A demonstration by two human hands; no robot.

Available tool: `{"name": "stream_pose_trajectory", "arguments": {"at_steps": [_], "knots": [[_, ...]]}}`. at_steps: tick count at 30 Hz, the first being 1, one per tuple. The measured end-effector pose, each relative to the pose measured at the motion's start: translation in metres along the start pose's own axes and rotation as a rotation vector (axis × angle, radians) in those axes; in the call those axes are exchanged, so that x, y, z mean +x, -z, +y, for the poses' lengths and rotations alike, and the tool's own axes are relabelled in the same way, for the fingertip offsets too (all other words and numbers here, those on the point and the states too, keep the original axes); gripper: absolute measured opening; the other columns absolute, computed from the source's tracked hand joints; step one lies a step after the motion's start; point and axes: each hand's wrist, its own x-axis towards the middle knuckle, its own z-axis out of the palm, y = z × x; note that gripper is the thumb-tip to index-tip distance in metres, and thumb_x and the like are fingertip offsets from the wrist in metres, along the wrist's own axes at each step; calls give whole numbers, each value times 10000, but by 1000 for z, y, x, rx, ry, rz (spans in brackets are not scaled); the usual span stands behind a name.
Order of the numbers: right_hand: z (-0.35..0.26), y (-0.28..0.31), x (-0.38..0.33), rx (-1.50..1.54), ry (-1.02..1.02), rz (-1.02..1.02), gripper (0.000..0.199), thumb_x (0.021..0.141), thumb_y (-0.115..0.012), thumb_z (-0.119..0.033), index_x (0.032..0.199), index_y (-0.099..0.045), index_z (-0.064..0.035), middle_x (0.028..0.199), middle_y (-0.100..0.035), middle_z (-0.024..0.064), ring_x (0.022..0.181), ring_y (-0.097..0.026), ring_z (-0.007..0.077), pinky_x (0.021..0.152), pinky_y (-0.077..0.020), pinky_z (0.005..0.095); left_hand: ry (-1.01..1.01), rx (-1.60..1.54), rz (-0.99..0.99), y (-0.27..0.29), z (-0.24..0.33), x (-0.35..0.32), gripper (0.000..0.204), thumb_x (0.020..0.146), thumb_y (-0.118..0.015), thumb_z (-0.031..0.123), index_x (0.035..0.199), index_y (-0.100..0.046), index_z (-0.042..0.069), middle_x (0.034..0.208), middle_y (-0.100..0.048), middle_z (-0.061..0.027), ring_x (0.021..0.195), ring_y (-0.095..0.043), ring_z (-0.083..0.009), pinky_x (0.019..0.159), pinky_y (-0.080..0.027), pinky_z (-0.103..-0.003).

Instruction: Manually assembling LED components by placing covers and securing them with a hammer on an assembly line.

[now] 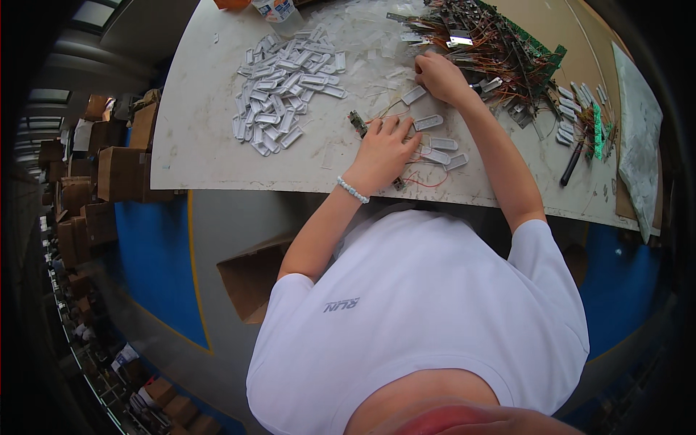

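Two hands, well apart: my left hand (386, 151) spreads on the desk (199, 138) beside a small circuit board (358, 124) and loose white casings (428, 122); my right hand (441, 77) curls at the wired board heap (518, 54), its grip hidden. That heap crowds me close; clear plastic pieces (362, 35) lie left, then a casing pile (274, 98), cardboard boxes (125, 174) beyond.

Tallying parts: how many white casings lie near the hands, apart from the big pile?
5 casings: one beside the right hand, one by the left hand, three below that casing. Hands may hide more.
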Motion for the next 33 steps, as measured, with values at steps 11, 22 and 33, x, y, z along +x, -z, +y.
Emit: {"name": "stream_pose_trajectory", "arguments": {"at_steps": [11,22,33], "knots": [[-13,21,-82,199,256,-8,102,814,-711,-5,881,-633,-3,944,-703,103,847,-668,303,726,-539,375,-8,7,-5,-2,-9,0,453,814,-648,83,1259,-632,165,1401,-550,-93,1285,-503,-289,1063,-402,-453],[-12,2,-100,329,243,127,153,771,-744,-46,922,-724,-39,970,-721,70,946,-667,258,804,-556,368,-13,23,0,-2,-7,-1,472,811,-676,95,1273,-622,175,1414,-545,-80,1283,-505,-280,1060,-405,-452],[-15,0,-98,463,146,71,165,771,-770,-62,927,-724,-30,1016,-729,64,965,-653,250,836,-542,349,-8,16,5,-4,-7,-1,483,804,-684,97,1276,-621,184,1421,-535,-71,1290,-496,-277,1065,-406,-448]]}}
